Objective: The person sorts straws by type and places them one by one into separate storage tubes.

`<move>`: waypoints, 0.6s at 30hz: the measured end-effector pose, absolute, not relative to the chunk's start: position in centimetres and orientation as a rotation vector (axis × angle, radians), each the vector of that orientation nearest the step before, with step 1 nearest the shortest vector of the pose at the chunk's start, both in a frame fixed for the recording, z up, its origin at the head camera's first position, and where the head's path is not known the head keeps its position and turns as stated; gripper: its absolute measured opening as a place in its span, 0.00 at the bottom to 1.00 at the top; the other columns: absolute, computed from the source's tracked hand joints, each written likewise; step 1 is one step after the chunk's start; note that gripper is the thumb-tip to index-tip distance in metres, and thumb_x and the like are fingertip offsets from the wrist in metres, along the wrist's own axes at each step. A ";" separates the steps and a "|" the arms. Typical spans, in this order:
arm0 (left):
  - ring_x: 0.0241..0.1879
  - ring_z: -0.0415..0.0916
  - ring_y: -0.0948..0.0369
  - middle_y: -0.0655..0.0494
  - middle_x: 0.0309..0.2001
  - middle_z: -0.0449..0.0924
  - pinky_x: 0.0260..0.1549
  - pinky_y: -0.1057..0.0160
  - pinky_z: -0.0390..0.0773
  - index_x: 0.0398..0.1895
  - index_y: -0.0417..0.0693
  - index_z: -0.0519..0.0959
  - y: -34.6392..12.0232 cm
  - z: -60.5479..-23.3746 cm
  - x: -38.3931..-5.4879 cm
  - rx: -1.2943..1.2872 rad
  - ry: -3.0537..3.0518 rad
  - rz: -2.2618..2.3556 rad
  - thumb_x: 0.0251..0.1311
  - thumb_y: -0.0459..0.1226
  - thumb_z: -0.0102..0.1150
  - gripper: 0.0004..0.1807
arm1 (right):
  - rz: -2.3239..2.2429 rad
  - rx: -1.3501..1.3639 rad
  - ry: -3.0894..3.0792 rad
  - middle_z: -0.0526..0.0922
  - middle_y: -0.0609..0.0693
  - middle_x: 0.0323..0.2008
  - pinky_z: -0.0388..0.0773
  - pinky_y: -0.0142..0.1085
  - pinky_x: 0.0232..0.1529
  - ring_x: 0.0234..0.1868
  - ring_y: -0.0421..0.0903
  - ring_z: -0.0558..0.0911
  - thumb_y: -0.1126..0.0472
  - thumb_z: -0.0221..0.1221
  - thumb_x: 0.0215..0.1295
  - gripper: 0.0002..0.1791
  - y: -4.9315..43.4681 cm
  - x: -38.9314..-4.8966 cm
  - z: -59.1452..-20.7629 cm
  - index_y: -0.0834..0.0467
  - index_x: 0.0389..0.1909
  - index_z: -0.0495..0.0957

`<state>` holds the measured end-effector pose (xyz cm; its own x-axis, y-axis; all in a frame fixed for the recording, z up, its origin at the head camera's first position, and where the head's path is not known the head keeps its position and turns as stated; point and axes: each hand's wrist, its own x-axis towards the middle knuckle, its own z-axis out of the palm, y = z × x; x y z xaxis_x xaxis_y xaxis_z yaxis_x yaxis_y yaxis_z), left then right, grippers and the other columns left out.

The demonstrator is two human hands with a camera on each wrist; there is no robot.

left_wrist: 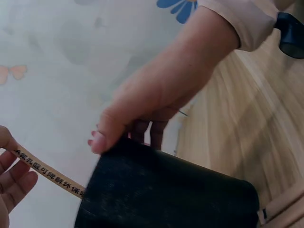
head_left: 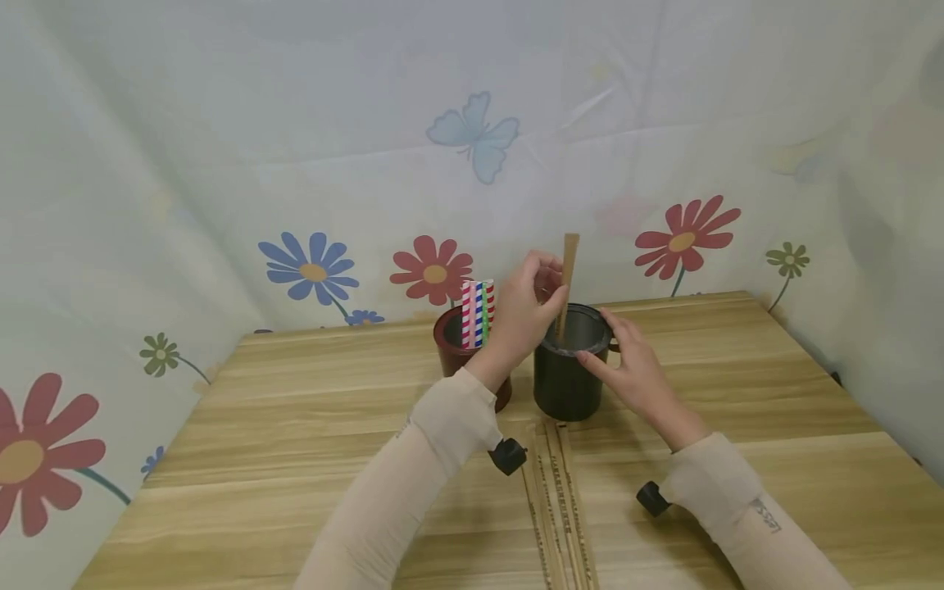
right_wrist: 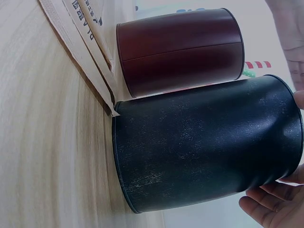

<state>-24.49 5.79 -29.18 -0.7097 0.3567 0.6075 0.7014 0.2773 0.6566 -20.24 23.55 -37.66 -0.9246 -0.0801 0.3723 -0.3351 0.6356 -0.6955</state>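
My left hand (head_left: 524, 315) pinches a paper-wrapped straw (head_left: 569, 262) between thumb and fingers. The straw stands almost upright, its lower end inside the black cup (head_left: 566, 385). Printed characters run along the wrapper (left_wrist: 50, 175) in the left wrist view. With thumb at the near rim and fingers on the far side, my right hand (head_left: 634, 369) holds the cup's top edge. The cup is upright on the table. Several more wrapped straws (head_left: 560, 500) lie side by side on the wood, just in front of it.
A dark red cup (right_wrist: 183, 52) stands close to the left of the black one, partly behind my left forearm. Striped straws (head_left: 478, 315) in red, blue and green stick up from it. Behind the wooden table (head_left: 295, 434) hangs a flowered cloth (head_left: 354, 164).
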 end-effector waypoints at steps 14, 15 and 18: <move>0.40 0.78 0.57 0.47 0.41 0.78 0.41 0.67 0.80 0.49 0.40 0.74 4.6 -31.5 -23.9 -1.018 -2.442 -1.203 0.61 0.33 0.62 0.15 | 1.181 0.330 -2.552 0.60 0.68 0.68 0.71 0.57 0.60 0.62 0.64 0.69 0.49 0.57 0.66 0.43 23.5 -20.5 -37.7 0.65 0.73 0.51; 0.40 0.78 0.57 0.47 0.41 0.78 0.41 0.67 0.80 0.50 0.40 0.74 4.5 -31.5 -23.8 -1.014 -2.446 -1.193 0.60 0.34 0.62 0.16 | 1.183 0.330 -2.550 0.60 0.68 0.68 0.71 0.57 0.60 0.62 0.64 0.69 0.49 0.57 0.66 0.43 23.5 -20.5 -37.7 0.65 0.73 0.51; 0.42 0.78 0.56 0.47 0.43 0.78 0.42 0.64 0.80 0.52 0.39 0.74 4.2 -31.5 -23.4 -0.973 -2.454 -1.201 0.59 0.34 0.63 0.18 | 1.189 0.333 -2.544 0.62 0.68 0.67 0.71 0.57 0.60 0.62 0.64 0.69 0.49 0.57 0.66 0.42 23.6 -20.5 -37.6 0.65 0.73 0.52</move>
<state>-23.36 4.17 -31.49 -0.7492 0.4608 0.4758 0.6584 0.4403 0.6104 -20.53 23.56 -37.58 -0.9241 -0.0771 0.3742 -0.3365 0.6282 -0.7016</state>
